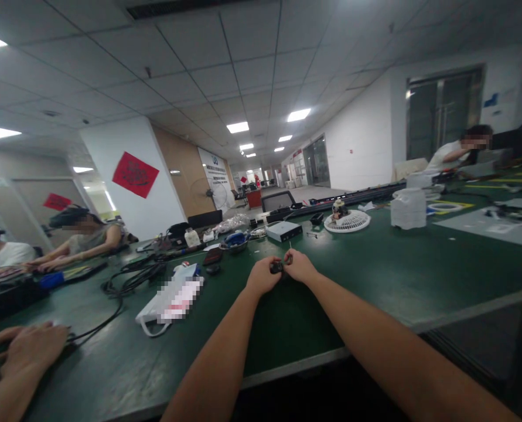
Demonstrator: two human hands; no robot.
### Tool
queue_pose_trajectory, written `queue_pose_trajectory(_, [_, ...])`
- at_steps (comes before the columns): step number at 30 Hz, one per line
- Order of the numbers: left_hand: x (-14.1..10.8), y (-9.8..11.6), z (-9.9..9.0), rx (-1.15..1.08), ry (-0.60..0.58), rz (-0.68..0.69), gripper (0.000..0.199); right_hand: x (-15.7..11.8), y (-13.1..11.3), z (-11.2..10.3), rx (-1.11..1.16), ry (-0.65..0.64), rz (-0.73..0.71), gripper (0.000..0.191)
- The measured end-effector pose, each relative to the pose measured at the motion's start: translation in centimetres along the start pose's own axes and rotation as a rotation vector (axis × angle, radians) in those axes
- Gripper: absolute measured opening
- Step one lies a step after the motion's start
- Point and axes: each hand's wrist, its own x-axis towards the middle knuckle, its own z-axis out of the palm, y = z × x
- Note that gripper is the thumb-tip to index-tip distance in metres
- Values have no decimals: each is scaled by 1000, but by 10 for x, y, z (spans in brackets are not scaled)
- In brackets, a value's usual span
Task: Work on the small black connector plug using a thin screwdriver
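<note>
My left hand (265,275) holds a small dark part (276,267) between thumb and fingers, above the green table (375,275). Close at its right, my right hand (299,266) is closed in a pinch beside the same part, with a thin light piece (290,245) sticking up at its fingertips. What the right fingertips grip is too small to name. Just beyond both hands lies a silver-grey box (284,231). A white round fan grille (347,221) with a motor on it stands to the right of the box.
At the left are a white bag (173,299), black cables (131,278) and a co-worker's hands (34,349). A dark bowl (235,241) and a black mouse (213,269) lie left of my hands. White stacked containers (408,208) stand at right. Other people sit farther off.
</note>
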Motion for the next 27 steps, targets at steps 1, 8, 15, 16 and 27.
queue_pose_trajectory(1, [-1, 1, 0, 0, -1, -7, 31, 0, 0, 0, -6, 3, -1, 22])
queue_pose_trajectory(8, [-5, 2, 0, 64, -54, -101, 33, -4, -3, 1, 8, -11, -43, 20])
queue_pose_trajectory(15, [-5, -4, 5, 130, -97, -219, 35, -3, 1, 6, 23, -41, -79, 20])
queue_pose_trajectory(16, [-5, -4, 6, 130, -106, -224, 34, -3, 2, 6, 24, -45, -83, 20])
queue_pose_trajectory(27, [-3, -6, 6, 60, -169, -175, 32, 1, 4, 5, 23, -74, -101, 20])
